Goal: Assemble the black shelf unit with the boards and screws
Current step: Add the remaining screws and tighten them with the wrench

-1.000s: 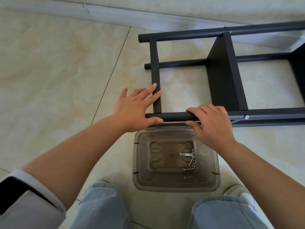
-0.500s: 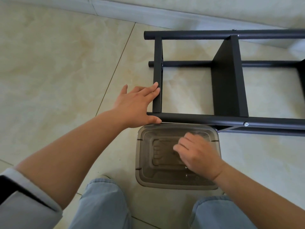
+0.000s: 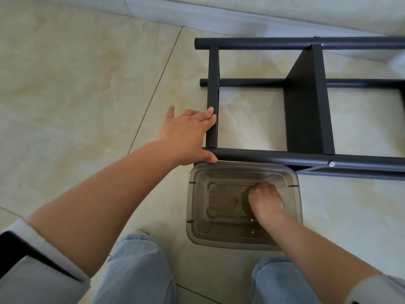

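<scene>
Right, from your head camera: the black shelf unit point(image 3: 306, 157) lies on its side on the tiled floor point(image 3: 76, 95), filling the frame from 12 to 3 o'clock. Its near tube runs left to right just above the bin, and one black board point(image 3: 306, 102) stands upright between the near and far tubes at about 2 o'clock. A silver screw point(image 3: 331, 164) sits in that near tube at 3 o'clock.

Your left hand point(image 3: 188, 134) is at centre, at the frame's corner: fingers straight and flat against the short cross bar point(image 3: 212, 95), thumb tucked under the end of the near tube. That hand is relaxed, pressing rather than gripping.

Your right hand point(image 3: 266, 200) is down inside the smoky translucent bin point(image 3: 197, 205) at 5 o'clock, fingers curled at the bin's floor. Whether it has pinched anything you cannot tell; the fingertips are hidden. A couple of small loose screws point(image 3: 253, 220) glint on the bin's bottom just beside your wrist.

Your knees in light jeans point(image 3: 140, 270) fill 6 o'clock.
</scene>
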